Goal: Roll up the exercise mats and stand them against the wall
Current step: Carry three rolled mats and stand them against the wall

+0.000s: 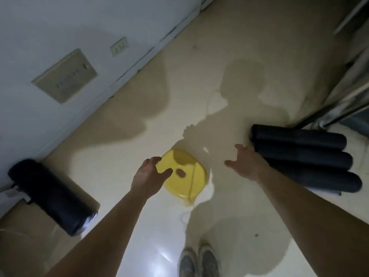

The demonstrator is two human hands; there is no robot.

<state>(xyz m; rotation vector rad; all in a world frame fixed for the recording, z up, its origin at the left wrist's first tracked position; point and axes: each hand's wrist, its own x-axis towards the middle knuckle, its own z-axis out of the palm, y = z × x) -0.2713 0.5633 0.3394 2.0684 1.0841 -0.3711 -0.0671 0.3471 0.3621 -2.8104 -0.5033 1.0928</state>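
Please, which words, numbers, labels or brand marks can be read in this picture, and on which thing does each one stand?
On the beige wall panel: a row of dark marks, too blurred to read.
On the small wall plate: only faint marks, too blurred to read.
On the yellow stool and the rolled mats: no text visible.
So no text can be quoted.

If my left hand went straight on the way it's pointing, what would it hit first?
Probably the yellow stool: your open left hand points at its seat and overlaps its edge in view. The hand's height above it is unclear.
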